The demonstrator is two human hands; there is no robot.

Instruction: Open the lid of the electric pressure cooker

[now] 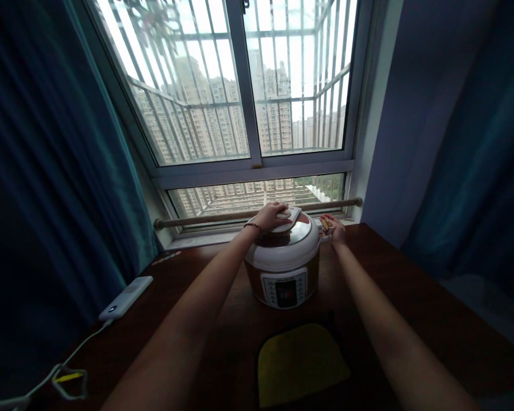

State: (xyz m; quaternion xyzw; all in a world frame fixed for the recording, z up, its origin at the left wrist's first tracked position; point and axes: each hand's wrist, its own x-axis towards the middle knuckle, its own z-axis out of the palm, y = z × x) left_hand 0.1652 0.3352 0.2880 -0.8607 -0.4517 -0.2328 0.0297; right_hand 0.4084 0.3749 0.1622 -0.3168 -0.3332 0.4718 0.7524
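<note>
A white and brown electric pressure cooker stands upright on the dark wooden table, its control panel facing me. My left hand, with a bracelet at the wrist, is closed over the white lid handle on top. At the cooker's right side, my right hand has its fingers closed around the side handle. The lid sits on the body. My fingers partly hide both handles.
A yellow dark-edged mat lies in front of the cooker. To the left, a white power bank has a cable plugged in. Behind the table are a horizontal rail and a barred window. Blue curtains hang on both sides.
</note>
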